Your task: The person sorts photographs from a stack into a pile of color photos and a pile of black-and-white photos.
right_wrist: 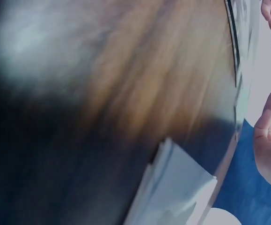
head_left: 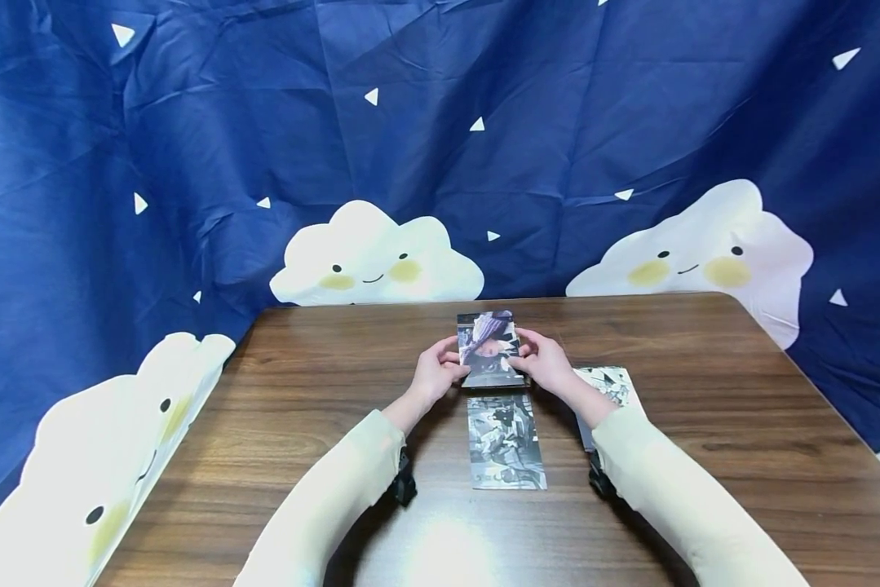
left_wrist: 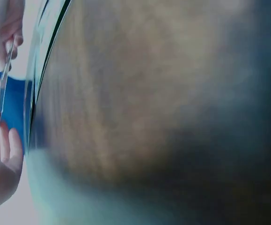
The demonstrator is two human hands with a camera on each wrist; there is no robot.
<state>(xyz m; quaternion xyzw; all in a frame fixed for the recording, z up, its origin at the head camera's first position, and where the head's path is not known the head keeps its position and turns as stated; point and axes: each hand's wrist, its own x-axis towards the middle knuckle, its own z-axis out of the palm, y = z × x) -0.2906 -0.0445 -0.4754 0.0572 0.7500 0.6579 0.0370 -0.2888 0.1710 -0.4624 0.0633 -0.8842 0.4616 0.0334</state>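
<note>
While left hand (head_left: 434, 374) pinches card (head_left: 489, 349), right hand (head_left: 548, 364) mirrors.

I see a long, pale cream cloth left sleeve (head_left: 329, 501) and a matching right sleeve (head_left: 685, 493), both ending just behind the grip. A small, blocky black left wrist device (head_left: 404, 483) and a similar right wrist device (head_left: 599, 478) sit at the inner cuffs, left hand (head_left: 432, 374) and right hand (head_left: 552, 367) bare.
</note>
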